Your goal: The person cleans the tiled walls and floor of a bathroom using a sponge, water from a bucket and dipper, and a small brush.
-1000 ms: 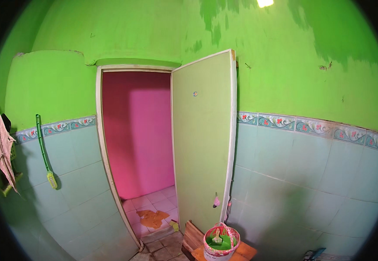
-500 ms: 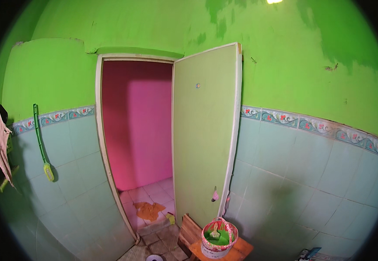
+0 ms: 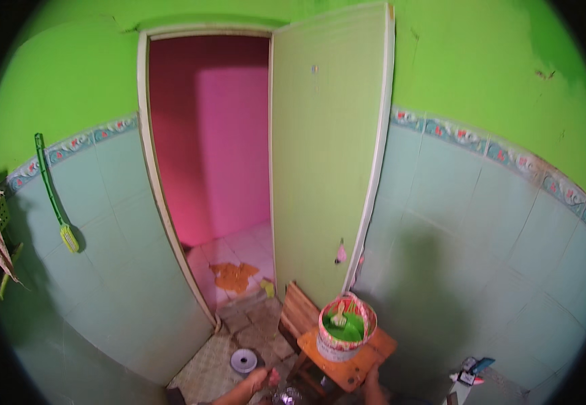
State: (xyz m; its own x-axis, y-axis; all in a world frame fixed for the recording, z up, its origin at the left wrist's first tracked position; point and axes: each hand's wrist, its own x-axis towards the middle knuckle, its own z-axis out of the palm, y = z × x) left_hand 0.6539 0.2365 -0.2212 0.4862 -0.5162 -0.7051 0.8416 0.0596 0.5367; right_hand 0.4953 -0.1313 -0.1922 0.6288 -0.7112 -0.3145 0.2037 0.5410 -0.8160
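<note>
A low wooden stool [image 3: 378, 345] with an orange-brown top stands in front of me. My right hand [image 3: 372, 376] grips the stool's near right edge. My left hand [image 3: 266, 379] is held to the left of the stool, apart from it, its fingers parted and nothing visible in them; it is small and somewhat blurred. On the stool top sits a paint bucket [image 3: 337, 352] with a red-and-white patterned rim, holding bright green paint [image 3: 352, 331]. A paintbrush [image 3: 339, 314] rests inside the bucket against its far left wall.
A door [image 3: 326, 148] stands ajar behind the stool, with a brown wooden board [image 3: 299, 305] near its foot. A round pale object [image 3: 243, 362] lies on the floor. Beyond the doorway is an orange cloth [image 3: 234, 277]. A green long-handled brush [image 3: 51, 196] hangs on the left wall.
The view has tilted downward, so the stool and bucket sit higher in the picture. Both my hands have come into view at the lower edge, the right one on the stool.
</note>
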